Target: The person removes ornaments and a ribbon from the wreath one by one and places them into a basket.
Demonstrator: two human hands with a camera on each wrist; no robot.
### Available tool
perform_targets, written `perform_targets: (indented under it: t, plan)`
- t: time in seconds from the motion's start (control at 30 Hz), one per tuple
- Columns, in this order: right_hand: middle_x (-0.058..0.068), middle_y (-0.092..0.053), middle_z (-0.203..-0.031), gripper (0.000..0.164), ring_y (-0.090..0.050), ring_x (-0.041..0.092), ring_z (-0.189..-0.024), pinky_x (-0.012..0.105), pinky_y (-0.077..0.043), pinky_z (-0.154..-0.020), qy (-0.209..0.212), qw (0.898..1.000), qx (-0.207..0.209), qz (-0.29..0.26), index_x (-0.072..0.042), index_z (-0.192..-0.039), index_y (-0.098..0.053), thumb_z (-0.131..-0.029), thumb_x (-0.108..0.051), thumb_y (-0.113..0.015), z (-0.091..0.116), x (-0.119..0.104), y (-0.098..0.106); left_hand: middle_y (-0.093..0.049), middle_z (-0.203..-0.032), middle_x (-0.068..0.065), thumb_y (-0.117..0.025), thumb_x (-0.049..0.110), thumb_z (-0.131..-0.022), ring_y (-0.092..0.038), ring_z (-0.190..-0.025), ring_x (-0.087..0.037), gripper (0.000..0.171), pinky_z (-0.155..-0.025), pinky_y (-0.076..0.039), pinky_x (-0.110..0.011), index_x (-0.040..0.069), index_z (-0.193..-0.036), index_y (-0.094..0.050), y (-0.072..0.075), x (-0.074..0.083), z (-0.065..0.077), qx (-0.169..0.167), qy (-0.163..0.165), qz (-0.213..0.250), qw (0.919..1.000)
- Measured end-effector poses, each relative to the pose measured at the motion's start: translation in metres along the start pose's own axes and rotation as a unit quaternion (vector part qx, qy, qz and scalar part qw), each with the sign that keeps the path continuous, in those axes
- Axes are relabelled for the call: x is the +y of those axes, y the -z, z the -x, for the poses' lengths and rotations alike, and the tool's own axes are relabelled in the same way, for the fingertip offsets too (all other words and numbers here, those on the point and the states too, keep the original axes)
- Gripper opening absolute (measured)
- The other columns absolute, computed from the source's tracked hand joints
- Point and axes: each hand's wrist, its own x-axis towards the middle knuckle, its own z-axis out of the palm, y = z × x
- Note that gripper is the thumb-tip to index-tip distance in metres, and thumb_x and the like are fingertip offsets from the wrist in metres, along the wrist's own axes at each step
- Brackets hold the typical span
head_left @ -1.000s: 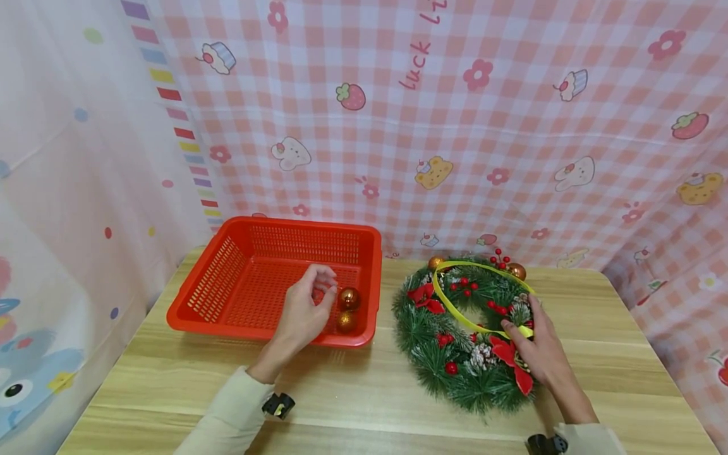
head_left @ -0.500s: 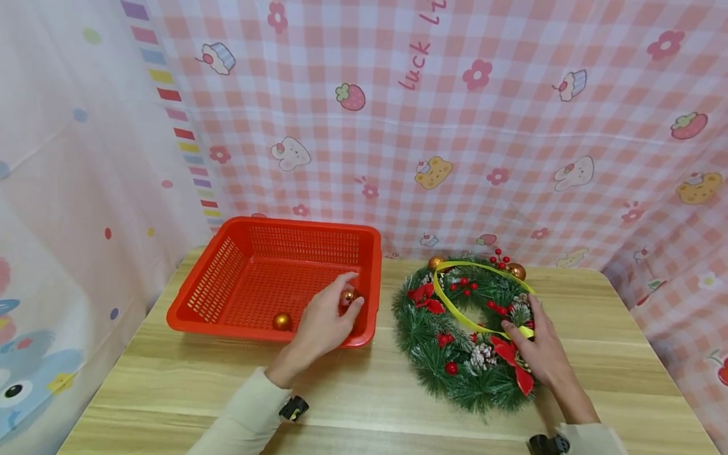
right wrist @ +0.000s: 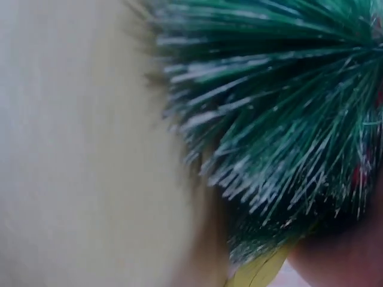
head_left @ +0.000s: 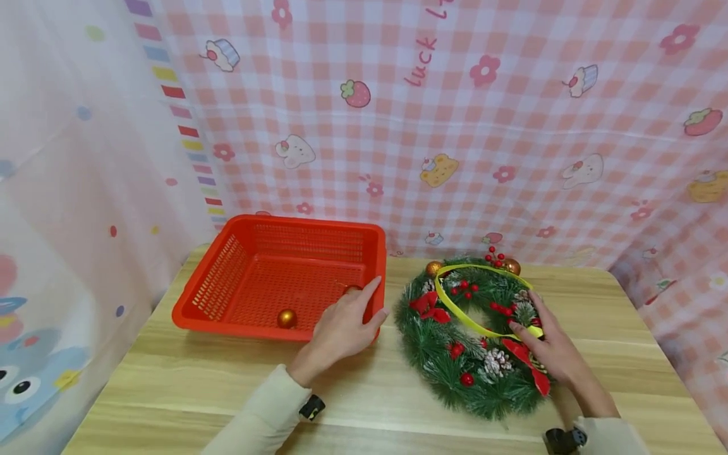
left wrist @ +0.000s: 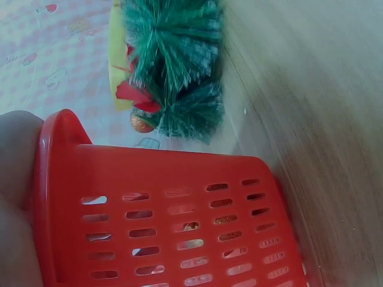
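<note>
My left hand (head_left: 341,328) reaches over the near right corner of the red plastic basket (head_left: 193,319), its index finger and thumb spread apart at the right rim. A shiny gold ball ornament (head_left: 352,289) shows beyond the knuckles, mostly hidden. Farther left on the basket floor lies another gold ball ornament (head_left: 287,318). My right hand (head_left: 554,351) pinches a yellow ribbon (head_left: 455,309) at the right side of a green Christmas wreath (head_left: 432,354). The ribbon forms a loop over the wreath, which carries red poinsettias, berries and pinecones. In the left wrist view, the basket wall (left wrist: 149,173) fills the lower part.
Everything lies on a light wooden table (head_left: 364,404). A pink checked curtain (head_left: 398,126) hangs along the back edge, with a white printed one (head_left: 114,158) at the left. Gold balls (head_left: 434,268) sit at the wreath's far side.
My left hand has moved right, from the basket's middle to its right rim. One gold ball has shifted left in the basket. My right hand keeps its hold; the head view has moved slightly.
</note>
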Motion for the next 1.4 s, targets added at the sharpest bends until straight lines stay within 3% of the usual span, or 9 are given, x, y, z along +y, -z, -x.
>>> perform_targets:
  t: [0.2, 0.47, 0.67, 0.83, 0.93, 1.2, 1.4]
  plan:
    - [0.026, -0.001, -0.163, 0.082, -0.009, 0.059, -0.142, 0.080, -0.019, -0.097, 0.022, 0.999, -0.010, 0.034, -0.026, -0.160, 0.003, -0.101, -0.044, -0.052, 0.002, 0.004, 0.010, -0.057, -0.139, -0.011, -0.050, 0.047, -0.100, -0.059, -0.120, -0.032, 0.059, -0.082, -0.053, -0.050, 0.029, -0.155, -0.035, -0.002, 0.005, 0.000, -0.010, -0.006, -0.009, 0.9999]
    - [0.036, 0.006, -0.158, 0.077, -0.003, 0.062, -0.141, 0.081, -0.018, -0.096, -0.012, 0.998, 0.008, 0.061, -0.013, -0.160, -0.005, -0.104, -0.046, -0.045, 0.014, -0.030, 0.019, -0.060, -0.136, -0.011, -0.048, 0.047, -0.101, -0.064, -0.104, -0.029, 0.058, -0.059, -0.049, -0.035, 0.029, -0.155, -0.034, 0.000, 0.006, -0.002, -0.017, -0.006, -0.023, 0.9996]
    - [0.043, 0.003, -0.154, 0.090, -0.007, 0.067, -0.136, 0.080, -0.016, -0.100, -0.105, 0.990, 0.045, 0.078, 0.001, -0.157, -0.005, -0.100, -0.056, -0.043, 0.028, -0.062, 0.004, -0.062, -0.134, -0.009, -0.048, 0.046, -0.101, -0.064, -0.096, -0.025, 0.059, -0.052, -0.043, -0.030, 0.031, -0.156, -0.032, 0.001, 0.004, -0.002, -0.021, 0.002, -0.029, 0.9993]
    - [0.040, 0.009, -0.156, 0.100, -0.003, 0.065, -0.139, 0.082, -0.010, -0.100, -0.197, 0.972, 0.093, 0.089, -0.002, -0.158, 0.001, -0.095, -0.064, -0.047, 0.040, -0.080, -0.025, -0.064, -0.130, -0.007, -0.045, 0.048, -0.101, -0.064, -0.084, -0.022, 0.059, -0.051, -0.042, -0.029, 0.030, -0.156, -0.032, 0.001, 0.002, -0.001, -0.018, -0.006, -0.038, 0.9991]
    - [0.039, 0.010, -0.156, 0.103, -0.001, 0.063, -0.140, 0.083, -0.009, -0.099, -0.220, 0.965, 0.117, 0.086, -0.004, -0.158, 0.002, -0.093, -0.065, -0.049, 0.042, -0.083, -0.039, -0.066, -0.127, -0.007, -0.045, 0.048, -0.102, -0.060, -0.076, -0.019, 0.059, -0.049, -0.041, -0.028, 0.029, -0.156, -0.032, -0.001, 0.001, 0.000, -0.017, -0.007, -0.038, 0.9991]
    - [0.037, 0.012, -0.157, 0.106, -0.002, 0.064, -0.139, 0.077, -0.017, -0.104, -0.234, 0.960, 0.139, 0.062, -0.003, -0.157, 0.005, -0.092, -0.067, -0.049, 0.033, -0.074, -0.051, -0.064, -0.130, -0.006, -0.043, 0.050, -0.102, -0.063, -0.079, -0.022, 0.059, -0.052, -0.042, -0.030, 0.029, -0.156, -0.031, -0.003, 0.000, 0.001, -0.021, -0.001, -0.038, 0.9991]
    - [0.037, 0.009, -0.157, 0.101, -0.004, 0.066, -0.138, 0.076, -0.019, -0.103, -0.204, 0.968, 0.132, 0.056, -0.003, -0.158, 0.002, -0.094, -0.056, -0.056, 0.028, -0.062, -0.044, -0.065, -0.129, -0.006, -0.043, 0.050, -0.102, -0.059, -0.071, -0.020, 0.060, -0.050, -0.041, -0.029, 0.030, -0.156, -0.030, -0.002, 0.002, 0.001, -0.022, 0.000, -0.041, 0.9989]
